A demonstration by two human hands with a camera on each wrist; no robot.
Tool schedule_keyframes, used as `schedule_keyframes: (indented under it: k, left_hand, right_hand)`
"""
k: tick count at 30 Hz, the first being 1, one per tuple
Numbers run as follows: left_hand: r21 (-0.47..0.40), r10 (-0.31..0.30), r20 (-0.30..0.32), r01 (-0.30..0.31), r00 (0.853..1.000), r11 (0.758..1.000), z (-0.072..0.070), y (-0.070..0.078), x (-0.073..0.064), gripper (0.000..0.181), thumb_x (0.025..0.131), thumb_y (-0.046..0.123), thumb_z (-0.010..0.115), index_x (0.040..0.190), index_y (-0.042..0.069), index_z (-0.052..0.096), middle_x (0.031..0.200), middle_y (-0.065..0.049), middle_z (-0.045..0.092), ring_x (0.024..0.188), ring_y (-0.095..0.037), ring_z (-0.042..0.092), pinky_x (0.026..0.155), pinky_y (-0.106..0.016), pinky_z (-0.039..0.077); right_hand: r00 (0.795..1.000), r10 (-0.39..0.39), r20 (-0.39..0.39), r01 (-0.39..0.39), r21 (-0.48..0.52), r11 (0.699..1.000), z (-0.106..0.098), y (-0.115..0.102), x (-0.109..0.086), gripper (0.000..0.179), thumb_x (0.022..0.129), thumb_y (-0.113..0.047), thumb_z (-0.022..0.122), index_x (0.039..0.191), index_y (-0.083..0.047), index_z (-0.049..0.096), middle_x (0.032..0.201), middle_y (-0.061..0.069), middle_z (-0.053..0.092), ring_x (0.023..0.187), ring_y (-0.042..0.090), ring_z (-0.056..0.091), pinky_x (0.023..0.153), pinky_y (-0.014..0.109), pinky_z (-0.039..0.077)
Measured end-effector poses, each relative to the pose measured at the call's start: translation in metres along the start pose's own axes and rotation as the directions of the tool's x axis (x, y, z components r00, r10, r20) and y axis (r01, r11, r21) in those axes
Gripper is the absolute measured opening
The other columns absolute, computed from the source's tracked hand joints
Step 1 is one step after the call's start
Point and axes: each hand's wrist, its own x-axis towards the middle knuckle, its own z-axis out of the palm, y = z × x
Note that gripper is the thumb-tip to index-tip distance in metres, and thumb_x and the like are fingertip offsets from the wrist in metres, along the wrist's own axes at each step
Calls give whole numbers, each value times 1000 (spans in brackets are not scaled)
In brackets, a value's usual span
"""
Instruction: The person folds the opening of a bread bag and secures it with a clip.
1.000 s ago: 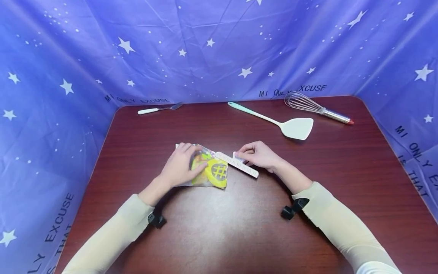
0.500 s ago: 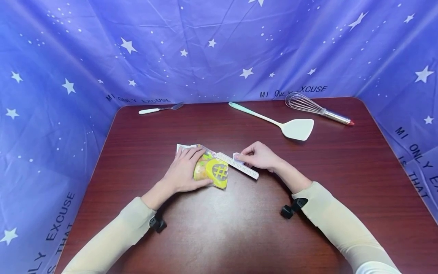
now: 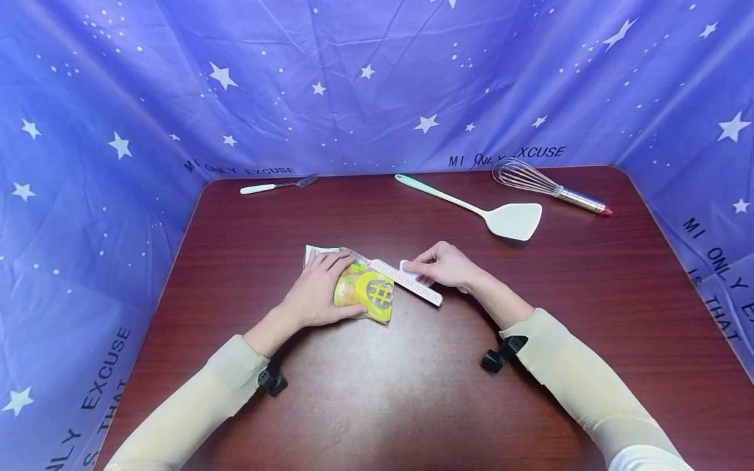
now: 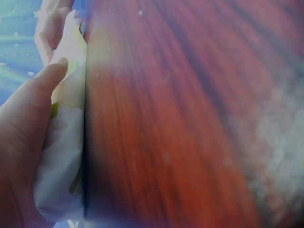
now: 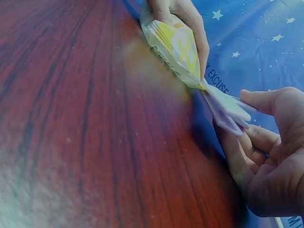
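- My left hand [image 3: 318,291] is clamped on the printed bag [image 3: 366,291], fingers bent over its top, thumb along the near side.
- The bag lies on the dark red-brown table [image 3: 377,399], partly covered by my palm; the visible print is yellow and green, with a dark grid-like mark at its right end.
- My right hand [image 3: 448,267] is pinched, thumb and fingertips together on a white tab [image 3: 403,266] at the far side of the white clip [image 3: 410,284].
- The clip is long and narrow, carries raised markings along its length, and slants from the bag towards the near right.
- Its far-left end meets the bag's right edge. I cannot tell how much of that edge sits within it.
- In the right wrist view, the bag narrows towards the clip, and the clip's pale strips stand apart at the end near my right fingers.
- Behind my hands, the white spatula [image 3: 514,221] lies with its mint handle pointing to the far edge.
- The wire whisk [image 3: 558,190], red-tipped, lies to the right of the spatula.
- A white-handled utensil [image 3: 268,188] with a metal head lies at the far left.
- A blue-violet curtain [image 3: 389,98] with white stars surrounds the table.
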Motion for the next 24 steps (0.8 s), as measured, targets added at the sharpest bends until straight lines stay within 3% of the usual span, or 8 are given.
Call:
schedule_keyframes:
  k: [16, 20, 24]
  left_hand:
    - [-20, 24, -32, -24, 999, 1000, 1, 1, 1, 101, 73, 66, 86, 149, 6, 58, 151, -12, 60, 139, -35, 52, 123, -57, 37]
    - [9, -3, -27, 3, 1000, 1000, -5, 3, -2, 95, 75, 68, 83, 148, 12, 60, 153, -10, 58, 140, -36, 49, 119, -58, 39]
    - [43, -59, -36, 60, 998, 997, -17, 6, -8, 85, 77, 70, 81, 144, 20, 64, 151, -7, 61, 135, -33, 51, 104, -57, 49]
  right_hand:
    - [1000, 2, -7, -2, -31, 1000, 3, 1, 6, 33, 98, -30, 77, 110, 0, 83, 86, 3, 79, 67, 7, 70, 66, 28, 63]
    - [1000, -5, -4, 5, -38, 999, 4, -1, 8, 33, 98, -30, 78, 109, 0, 83, 86, 3, 79, 66, 7, 70, 65, 27, 63]
    - [1000, -7, -3, 7, -44, 999, 3, -1, 10, 33, 98, -30, 78, 109, 0, 83, 87, 4, 79, 67, 7, 70, 65, 27, 63]
